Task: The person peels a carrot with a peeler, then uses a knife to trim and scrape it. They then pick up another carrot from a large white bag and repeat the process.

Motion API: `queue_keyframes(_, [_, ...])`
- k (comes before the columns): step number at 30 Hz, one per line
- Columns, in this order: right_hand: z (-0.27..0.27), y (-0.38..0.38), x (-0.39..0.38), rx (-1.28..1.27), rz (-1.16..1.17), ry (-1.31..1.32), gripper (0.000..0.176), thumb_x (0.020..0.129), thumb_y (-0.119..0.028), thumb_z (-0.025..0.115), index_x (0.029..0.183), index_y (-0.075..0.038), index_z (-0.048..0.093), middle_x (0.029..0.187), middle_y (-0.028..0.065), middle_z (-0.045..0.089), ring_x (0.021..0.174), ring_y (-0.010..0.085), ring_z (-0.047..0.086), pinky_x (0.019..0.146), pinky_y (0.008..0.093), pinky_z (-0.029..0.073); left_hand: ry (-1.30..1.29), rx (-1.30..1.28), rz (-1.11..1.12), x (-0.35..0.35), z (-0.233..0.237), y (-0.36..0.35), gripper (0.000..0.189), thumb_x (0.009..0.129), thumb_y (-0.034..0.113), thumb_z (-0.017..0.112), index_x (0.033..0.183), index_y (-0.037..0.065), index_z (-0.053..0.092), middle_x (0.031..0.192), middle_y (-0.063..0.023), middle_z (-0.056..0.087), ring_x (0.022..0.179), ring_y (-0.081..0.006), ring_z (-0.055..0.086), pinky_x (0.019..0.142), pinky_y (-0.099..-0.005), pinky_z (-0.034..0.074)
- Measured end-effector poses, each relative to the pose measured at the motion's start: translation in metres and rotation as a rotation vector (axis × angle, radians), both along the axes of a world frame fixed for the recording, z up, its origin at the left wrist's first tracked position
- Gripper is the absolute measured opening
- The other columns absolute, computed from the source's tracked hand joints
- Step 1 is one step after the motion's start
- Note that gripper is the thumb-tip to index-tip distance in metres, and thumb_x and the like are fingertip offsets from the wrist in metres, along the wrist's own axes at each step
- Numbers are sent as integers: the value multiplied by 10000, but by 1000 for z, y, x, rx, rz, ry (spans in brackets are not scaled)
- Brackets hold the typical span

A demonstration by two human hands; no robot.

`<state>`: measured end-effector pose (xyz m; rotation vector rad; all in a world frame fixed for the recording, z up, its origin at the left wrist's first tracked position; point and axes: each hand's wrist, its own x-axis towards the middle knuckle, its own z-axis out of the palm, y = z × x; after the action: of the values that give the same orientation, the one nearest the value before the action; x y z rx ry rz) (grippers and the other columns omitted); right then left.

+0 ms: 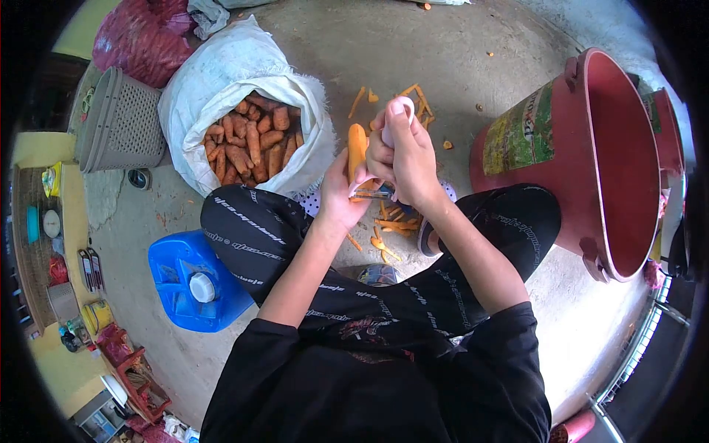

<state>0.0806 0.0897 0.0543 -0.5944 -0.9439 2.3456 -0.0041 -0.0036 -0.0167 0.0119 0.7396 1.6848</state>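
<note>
My left hand (341, 198) holds an orange carrot (357, 146), whose upper end points away from me. Wrapped round the handle of a white peeler (387, 134) is my right hand (410, 159); the peeler's metal blade lies across the lower part of the carrot. Orange peelings (397, 225) are scattered on the floor below my hands and beyond them. To the left, an open white sack (221, 70) holds several unpeeled, brownish carrots (253, 140).
A large red bin (620, 148) stands at the right. On the left are a blue jerrycan (229, 288), a grey perforated basket (131, 125) and a red mesh sack (136, 44). Shelves with household things line the far left.
</note>
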Motion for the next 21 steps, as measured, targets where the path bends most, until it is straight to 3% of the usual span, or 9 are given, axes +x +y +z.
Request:
queue_keyframes(7, [-12, -3, -3, -10, 5, 11, 344, 996, -393, 386, 874, -72, 412, 549, -20, 316, 406, 59, 260, 373, 229, 244, 49, -70, -16, 2, 7, -1, 224, 954, 285, 369, 979, 147, 544, 623, 109, 449, 692, -58, 521, 697, -270, 428])
queue_keyframes(10, [-13, -3, -5, -10, -21, -10, 340, 991, -391, 402, 872, -73, 413, 551, -20, 319, 398, 57, 254, 368, 230, 234, 10, -3, -13, 0, -1, -3, 224, 957, 281, 362, 981, 148, 540, 632, 102, 445, 719, -66, 525, 708, -274, 426])
queue_keyframes(13, [-17, -1, -6, -63, -33, -53, 332, 988, -385, 416, 867, -75, 414, 557, -21, 323, 393, 57, 250, 360, 231, 218, -104, 130, 41, 2, -8, -3, 243, 973, 276, 375, 1035, 102, 534, 721, 33, 497, 702, -107, 527, 679, -277, 430])
queue_keyframes(17, [-19, 0, -9, -153, -69, -122, 320, 985, -371, 424, 858, -78, 414, 554, -22, 323, 385, 58, 246, 351, 232, 194, -65, 88, 123, 10, 4, -1, 262, 985, 279, 362, 1083, 110, 537, 725, 45, 498, 733, -98, 539, 730, -281, 451])
queue_keyframes(19, [-24, 3, -10, -136, -55, -114, 317, 985, -369, 422, 857, -79, 415, 551, -21, 320, 381, 61, 252, 352, 232, 231, -81, 151, 108, 7, -3, -2, 260, 984, 270, 371, 1110, 112, 535, 744, 43, 510, 754, -98, 548, 753, -284, 458])
queue_keyframes(21, [-25, 10, -11, -108, -74, -102, 317, 983, -369, 423, 856, -79, 414, 550, -21, 315, 380, 65, 262, 357, 240, 280, -106, -27, 130, 12, -2, -1, 246, 980, 255, 394, 1125, 111, 530, 776, 33, 525, 763, -102, 551, 751, -288, 459])
